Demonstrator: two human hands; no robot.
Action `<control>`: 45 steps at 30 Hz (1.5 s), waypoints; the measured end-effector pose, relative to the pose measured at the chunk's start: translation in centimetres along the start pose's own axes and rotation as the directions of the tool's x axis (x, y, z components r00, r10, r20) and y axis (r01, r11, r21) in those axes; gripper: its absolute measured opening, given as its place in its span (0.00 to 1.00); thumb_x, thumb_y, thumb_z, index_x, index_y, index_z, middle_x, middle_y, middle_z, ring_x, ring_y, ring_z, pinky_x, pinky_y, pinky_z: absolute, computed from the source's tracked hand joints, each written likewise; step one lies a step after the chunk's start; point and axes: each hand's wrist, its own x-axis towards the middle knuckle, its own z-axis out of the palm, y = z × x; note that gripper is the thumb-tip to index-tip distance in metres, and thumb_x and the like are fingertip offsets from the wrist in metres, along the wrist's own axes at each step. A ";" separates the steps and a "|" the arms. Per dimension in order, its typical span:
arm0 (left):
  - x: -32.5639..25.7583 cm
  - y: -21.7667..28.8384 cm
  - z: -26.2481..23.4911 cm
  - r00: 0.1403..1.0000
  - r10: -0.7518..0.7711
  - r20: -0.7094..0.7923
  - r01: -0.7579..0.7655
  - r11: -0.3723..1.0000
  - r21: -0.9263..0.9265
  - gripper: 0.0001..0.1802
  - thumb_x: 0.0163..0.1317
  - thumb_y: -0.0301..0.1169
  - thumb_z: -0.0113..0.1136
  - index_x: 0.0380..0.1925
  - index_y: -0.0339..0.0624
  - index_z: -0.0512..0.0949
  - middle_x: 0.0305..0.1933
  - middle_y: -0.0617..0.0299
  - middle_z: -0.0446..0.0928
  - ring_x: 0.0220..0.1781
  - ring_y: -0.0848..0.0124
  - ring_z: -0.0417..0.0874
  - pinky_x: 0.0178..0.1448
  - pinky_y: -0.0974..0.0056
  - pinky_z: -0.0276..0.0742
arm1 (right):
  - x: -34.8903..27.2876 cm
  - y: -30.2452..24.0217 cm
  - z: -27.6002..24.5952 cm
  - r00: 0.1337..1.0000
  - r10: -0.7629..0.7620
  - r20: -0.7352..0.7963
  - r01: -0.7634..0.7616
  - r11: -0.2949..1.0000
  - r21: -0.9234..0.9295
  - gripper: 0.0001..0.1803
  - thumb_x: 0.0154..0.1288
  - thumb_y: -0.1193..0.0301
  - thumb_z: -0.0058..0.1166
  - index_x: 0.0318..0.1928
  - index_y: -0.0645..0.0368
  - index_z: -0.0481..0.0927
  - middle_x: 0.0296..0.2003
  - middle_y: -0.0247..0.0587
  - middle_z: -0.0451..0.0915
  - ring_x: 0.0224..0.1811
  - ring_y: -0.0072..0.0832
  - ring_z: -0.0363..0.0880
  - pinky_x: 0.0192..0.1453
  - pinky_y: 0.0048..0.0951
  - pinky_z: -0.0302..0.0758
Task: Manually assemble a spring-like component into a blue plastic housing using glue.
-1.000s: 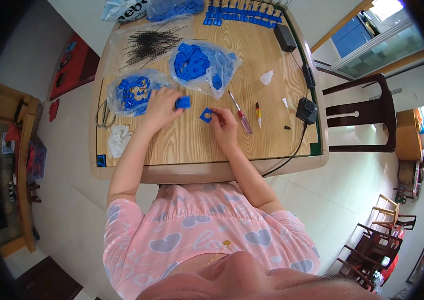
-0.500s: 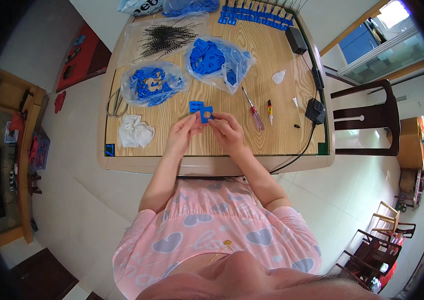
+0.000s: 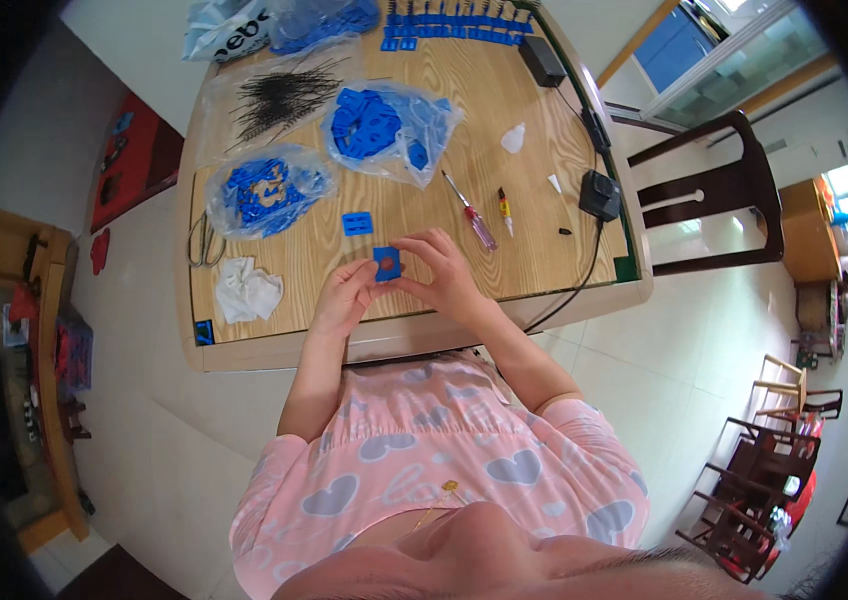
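Table (image 3: 534, 270) with wood grain carried all the things. Beyond its middle, toward the far edge, lay a clear bag (image 3: 434, 120) with blue parts (image 3: 364, 120); a second bag (image 3: 316, 182), with blue and pale parts (image 3: 241, 190), was closer to the left edge. Black twisted rods (image 3: 284, 95) lay bunched toward the far left corner. Left hand (image 3: 344, 298) and right hand (image 3: 436, 268) met close to the near edge. A crumpled white cloth (image 3: 247, 290) was by the near left corner. Toward the right edge lay a screwdriver (image 3: 479, 228), then a small tube (image 3: 505, 210). Between the hands was a square blue piece (image 3: 386, 254) with a round hole: the left fingers pinched its left side narrowly, while the right index finger and thumb, moderately apart, held its right side. A slotted blue piece (image 3: 357, 223) lay just beyond it.
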 end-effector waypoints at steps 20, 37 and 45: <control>2.6 -3.1 -2.0 0.983 0.053 0.178 0.057 0.827 -0.559 0.25 0.64 0.45 0.56 0.54 0.41 0.70 0.47 0.58 0.74 0.47 0.66 0.72 0.55 0.60 0.70 | 5.9 22.7 -11.9 0.821 0.384 -0.422 -0.495 0.848 -0.191 0.29 0.53 0.66 0.65 0.54 0.65 0.71 0.41 0.52 0.79 0.43 0.39 0.78 0.48 0.37 0.75; 0.0 -2.9 -0.6 0.982 0.001 0.189 0.113 0.798 -0.592 0.25 0.64 0.46 0.55 0.55 0.43 0.68 0.46 0.60 0.71 0.46 0.66 0.70 0.53 0.59 0.69 | 6.9 1.1 -2.9 0.980 -0.111 0.165 0.124 0.990 -0.068 0.15 0.59 0.75 0.59 0.47 0.59 0.76 0.40 0.44 0.79 0.39 0.42 0.80 0.43 0.35 0.77; 0.1 -2.8 -1.1 0.936 0.105 0.336 0.160 0.723 -0.672 0.26 0.65 0.49 0.53 0.55 0.43 0.67 0.45 0.62 0.72 0.45 0.67 0.72 0.54 0.58 0.72 | 7.8 -0.8 -4.2 0.919 -0.034 0.392 0.041 0.999 -0.009 0.15 0.59 0.74 0.59 0.47 0.57 0.77 0.43 0.45 0.77 0.44 0.44 0.77 0.46 0.37 0.75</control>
